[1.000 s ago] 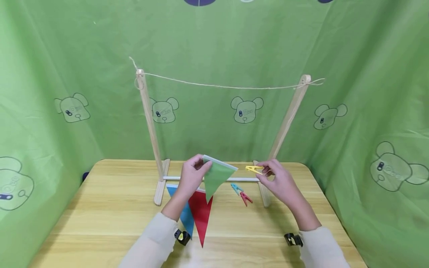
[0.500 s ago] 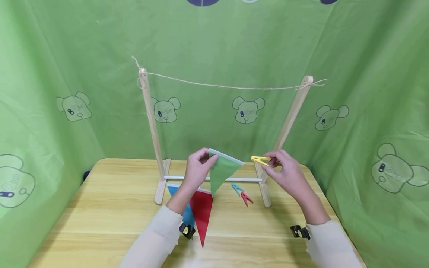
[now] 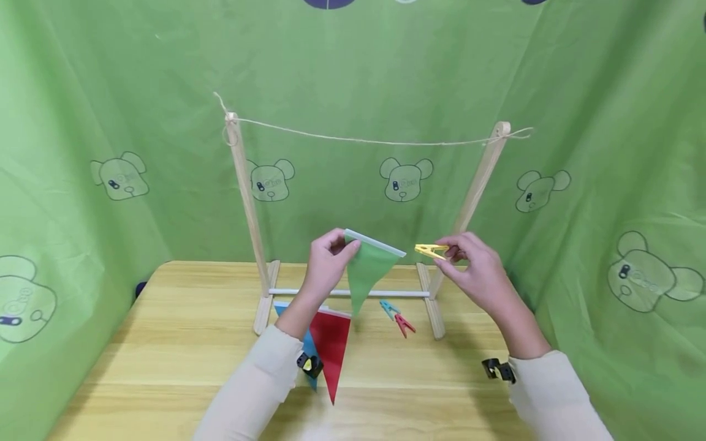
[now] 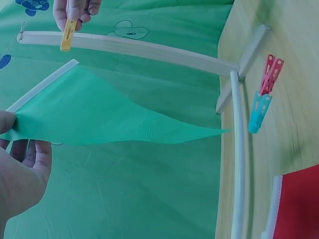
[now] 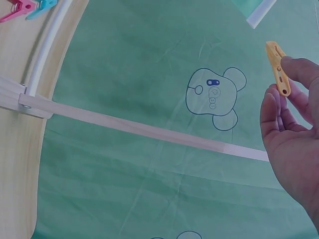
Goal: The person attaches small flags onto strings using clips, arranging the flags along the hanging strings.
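My left hand point(image 3: 326, 263) pinches the upper left corner of a green triangular flag point(image 3: 368, 269), whose white top edge slants down to the right and whose tip hangs downward. To its right, my right hand point(image 3: 478, 269) pinches a yellow clothespin point(image 3: 431, 250) between thumb and fingers. A small gap separates the clothespin from the flag's free corner. In the left wrist view the green flag point(image 4: 109, 109) spreads out from my thumb. The right wrist view has the yellow clothespin point(image 5: 277, 67) at my fingertips. Above both hands a thin string point(image 3: 358, 141) sags between two wooden posts.
The wooden stand's left post point(image 3: 246, 196) and right post point(image 3: 481, 177) rise from feet joined by a white rod point(image 3: 402, 294). Red point(image 3: 333, 343) and blue point(image 3: 279, 309) flags lie left on the table. Blue point(image 3: 389, 308) and red point(image 3: 404, 324) clothespins lie beside the rod.
Both hands have risen and shifted somewhat to the right, carrying the green flag and the yellow clothespin up from the table. The things on the table lie as before.
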The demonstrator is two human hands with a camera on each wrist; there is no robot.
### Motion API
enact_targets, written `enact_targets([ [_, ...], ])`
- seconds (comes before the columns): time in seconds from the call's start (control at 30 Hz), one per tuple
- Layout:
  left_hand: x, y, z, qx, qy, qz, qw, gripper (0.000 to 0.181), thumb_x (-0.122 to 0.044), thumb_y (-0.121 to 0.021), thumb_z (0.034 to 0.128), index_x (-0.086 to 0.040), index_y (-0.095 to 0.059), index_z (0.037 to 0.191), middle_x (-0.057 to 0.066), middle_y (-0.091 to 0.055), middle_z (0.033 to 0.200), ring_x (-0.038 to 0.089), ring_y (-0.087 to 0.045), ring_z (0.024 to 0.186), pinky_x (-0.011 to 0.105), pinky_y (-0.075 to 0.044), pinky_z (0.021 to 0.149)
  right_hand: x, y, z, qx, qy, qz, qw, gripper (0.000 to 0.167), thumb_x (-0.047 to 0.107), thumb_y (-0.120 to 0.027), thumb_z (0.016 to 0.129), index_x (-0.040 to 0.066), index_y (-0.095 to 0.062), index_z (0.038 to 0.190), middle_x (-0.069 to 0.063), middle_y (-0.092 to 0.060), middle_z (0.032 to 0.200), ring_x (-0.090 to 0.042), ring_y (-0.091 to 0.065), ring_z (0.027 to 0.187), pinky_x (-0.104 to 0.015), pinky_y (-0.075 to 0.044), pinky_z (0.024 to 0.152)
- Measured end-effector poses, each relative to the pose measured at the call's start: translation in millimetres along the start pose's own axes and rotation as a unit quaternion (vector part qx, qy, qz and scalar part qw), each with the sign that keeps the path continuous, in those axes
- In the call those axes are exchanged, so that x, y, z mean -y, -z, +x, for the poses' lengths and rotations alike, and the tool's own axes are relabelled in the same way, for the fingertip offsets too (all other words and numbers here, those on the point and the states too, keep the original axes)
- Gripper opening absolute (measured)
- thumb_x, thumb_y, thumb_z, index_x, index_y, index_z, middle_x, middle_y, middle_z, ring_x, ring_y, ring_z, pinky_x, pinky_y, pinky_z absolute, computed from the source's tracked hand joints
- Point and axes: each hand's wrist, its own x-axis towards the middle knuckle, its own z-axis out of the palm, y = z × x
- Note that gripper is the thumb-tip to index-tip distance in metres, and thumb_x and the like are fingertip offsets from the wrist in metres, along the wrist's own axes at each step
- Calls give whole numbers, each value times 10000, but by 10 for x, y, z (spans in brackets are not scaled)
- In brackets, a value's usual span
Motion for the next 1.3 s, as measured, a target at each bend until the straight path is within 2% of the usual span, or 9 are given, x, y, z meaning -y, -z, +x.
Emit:
enact_targets([
  [0.1,-15,-28,27,23,9,-46,10000,137,-95,-729,954,-1,-728,1054,71,-666,929,145,-570,824,205,-529,730,11,32,1,20,-25,3,10000,319,-22,-798,858,12,-691,1157,-126,-652,1062,-206,-651,894,-141,-558,795],
  [0.33,-52,-114,94,53,82,-267,9996,164,-112,-724,959,1,-720,1079,52,-664,935,143,-563,819,207,-525,712,29,130,26,-122,38,-111,9999,346,-37,-798,847,7,-679,1169,-126,-651,1066,-215,-659,898,-152,-563,813],
  [0.57,-113,-197,176,-7,138,-491,9987,196,-112,-722,960,18,-711,1106,66,-658,938,128,-562,805,211,-526,705,75,223,116,-310,157,-79,9994,336,-58,-789,843,-21,-672,1156,-150,-645,1041,-243,-658,871,5,-444,796],
  [1.07,-337,-344,302,-229,-77,-719,9971,169,-85,-719,952,27,-708,1079,-16,-632,872,110,-542,778,210,-505,689,185,503,369,-739,36,-217,9970,327,-28,-767,873,-37,-660,1183,-137,-621,1065,-179,-591,902,-27,-452,820],
  [1.3,-431,-405,380,-316,-187,-787,9962,157,-60,-722,945,46,-706,1061,-30,-590,806,102,-503,734,197,-467,646,207,590,476,-921,30,-174,9956,352,-46,-781,860,-48,-650,1187,-142,-615,1085,-58,-540,911,-9,-445,831],
])
